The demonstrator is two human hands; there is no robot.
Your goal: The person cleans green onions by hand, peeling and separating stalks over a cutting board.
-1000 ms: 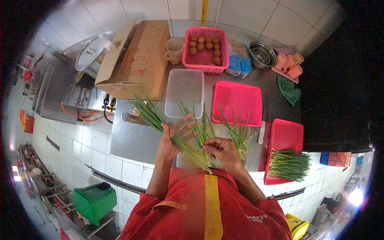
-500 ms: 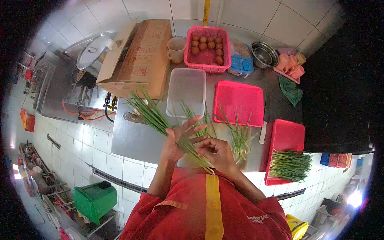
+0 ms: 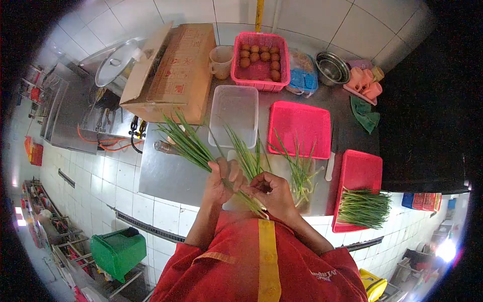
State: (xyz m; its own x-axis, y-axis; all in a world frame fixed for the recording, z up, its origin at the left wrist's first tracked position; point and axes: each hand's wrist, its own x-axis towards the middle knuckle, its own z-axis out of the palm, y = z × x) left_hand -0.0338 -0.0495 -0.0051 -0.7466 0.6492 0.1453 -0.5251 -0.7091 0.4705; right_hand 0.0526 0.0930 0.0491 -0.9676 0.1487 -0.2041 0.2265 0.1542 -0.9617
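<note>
A bunch of scallions (image 3: 187, 143) lies slantwise in my left hand (image 3: 224, 180), whose fingers are wrapped round the stalks. The green tops point to the upper left, and the pale ends come down close to my shirt. My right hand (image 3: 274, 195) is closed in a pinch at the lower stalks, its fingertips against the left fingers; exactly which stalks it grips is hidden. Behind the hands, a loose pile of scallions (image 3: 246, 156) lies on a pale cutting board (image 3: 319, 194). Another small pile of scallions (image 3: 300, 176) rests right of my right hand.
A knife (image 3: 330, 167) lies right of the board. Beyond stand a clear plastic container (image 3: 234, 113), a pink tray (image 3: 300, 130), a cardboard box (image 3: 173, 75) and a pink basket (image 3: 260, 83) of round brown items. A red tray (image 3: 359, 168) holds more scallions at right.
My left fingers, spread out half a second ago, have curled round the scallion bunch. The right hand stays pinched at the lower stalks, nearly in place.
</note>
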